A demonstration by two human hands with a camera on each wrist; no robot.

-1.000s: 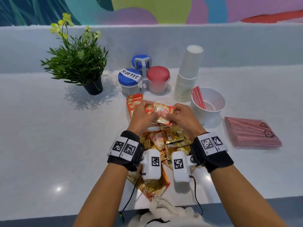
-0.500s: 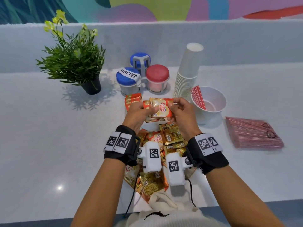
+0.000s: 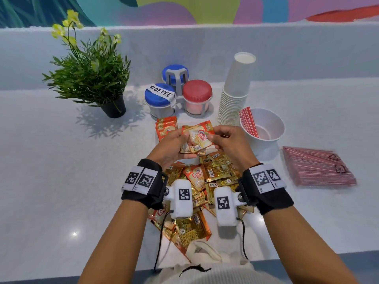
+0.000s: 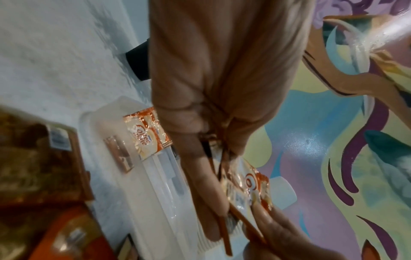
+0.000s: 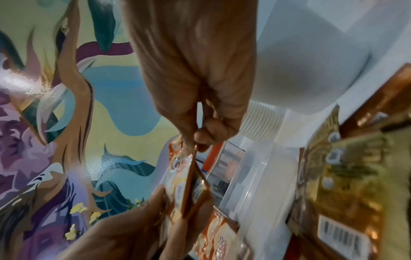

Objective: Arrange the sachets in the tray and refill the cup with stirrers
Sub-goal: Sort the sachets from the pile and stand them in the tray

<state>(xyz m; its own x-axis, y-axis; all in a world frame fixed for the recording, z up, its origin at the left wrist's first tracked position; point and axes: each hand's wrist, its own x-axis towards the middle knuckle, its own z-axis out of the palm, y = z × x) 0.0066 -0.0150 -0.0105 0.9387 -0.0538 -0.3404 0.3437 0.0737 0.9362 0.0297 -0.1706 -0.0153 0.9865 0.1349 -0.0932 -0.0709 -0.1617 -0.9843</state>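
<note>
We hold a small stack of orange-and-cream foil creamer sachets (image 3: 198, 139) between both hands, left hand (image 3: 174, 146) and right hand (image 3: 229, 146) pinching opposite edges, above the loose sachet pile (image 3: 207, 177) on the white counter (image 3: 61, 181).

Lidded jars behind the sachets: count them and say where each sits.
3. The coffee-labelled blue-lidded jar front left, the red-lidded jar front right, another blue-lidded jar behind them. None looks hidden.
</note>
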